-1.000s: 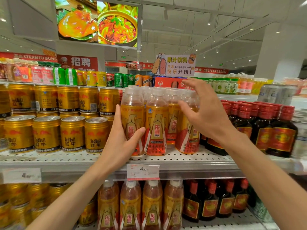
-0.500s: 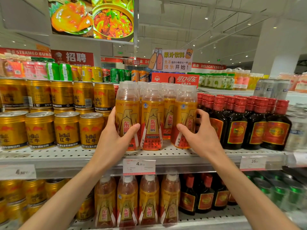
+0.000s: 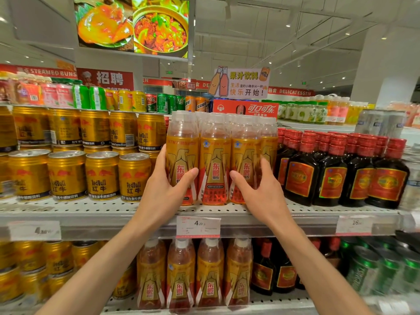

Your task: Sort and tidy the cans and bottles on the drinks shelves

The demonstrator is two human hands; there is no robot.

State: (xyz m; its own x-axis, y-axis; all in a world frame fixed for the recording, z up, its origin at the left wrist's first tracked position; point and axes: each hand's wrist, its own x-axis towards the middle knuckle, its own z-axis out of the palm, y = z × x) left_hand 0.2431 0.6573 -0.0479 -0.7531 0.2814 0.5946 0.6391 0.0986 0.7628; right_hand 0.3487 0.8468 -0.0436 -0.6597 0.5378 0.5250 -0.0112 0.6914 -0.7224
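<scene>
Front row of orange drink bottles (image 3: 214, 164) sits on the perforated white metal shelf (image 3: 91, 208), between the gold cans (image 3: 102, 176) on the left and the dark bottles (image 3: 300, 176) on the right. Bottles are clear plastic with rounded shoulders and frosted clear caps; glossy gold shrink labels go red toward the base and carry an eagle graphic and red characters. They stand upright and packed tight, sides touching.

My left hand (image 3: 163, 192) wraps the leftmost front bottle (image 3: 180, 155): thumb across the label front, fingers hidden round its far side, wrist bent up from below. My right hand (image 3: 261, 192) grips the third bottle from the left (image 3: 244, 155), mirror pose: thumb pointing left across the label's lower part, fingers curled round the right flank, between it and the next bottle. Both forearms rise from the lower corners and converge on the row.

Gold cans are short ribbed metal with silver lids, stacked two high. Dark bottles are squat, near-black and glossy, with red ridged caps and red-gold oval labels. A paper price tag (image 3: 198, 226) sits in the shelf's front rail under the bottles. The lower shelf holds the same orange bottles (image 3: 209, 273), also upright.
</scene>
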